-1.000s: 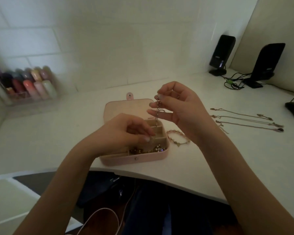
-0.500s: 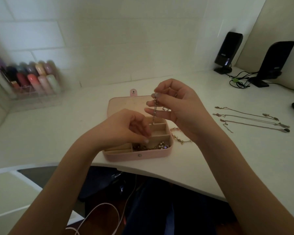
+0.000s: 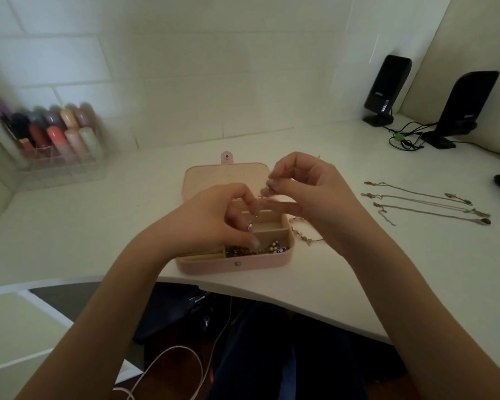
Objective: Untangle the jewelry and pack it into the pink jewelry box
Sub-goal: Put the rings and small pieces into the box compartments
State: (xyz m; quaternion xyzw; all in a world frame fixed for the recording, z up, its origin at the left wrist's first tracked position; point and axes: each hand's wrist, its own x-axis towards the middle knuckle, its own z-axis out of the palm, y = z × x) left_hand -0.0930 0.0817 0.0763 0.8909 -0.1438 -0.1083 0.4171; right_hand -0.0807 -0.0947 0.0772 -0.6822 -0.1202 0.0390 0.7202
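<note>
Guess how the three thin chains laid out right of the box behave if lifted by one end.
The chains look fine and lie flat, so probably limp and light. Small pendants at their right ends may swing. They lie close together, so they could tangle.

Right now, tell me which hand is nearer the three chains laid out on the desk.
Right. The right hand, pinching a small chain above the pink jewelry box, sits just left of the three chains. The left hand is farther away, over the box's compartments.
</note>
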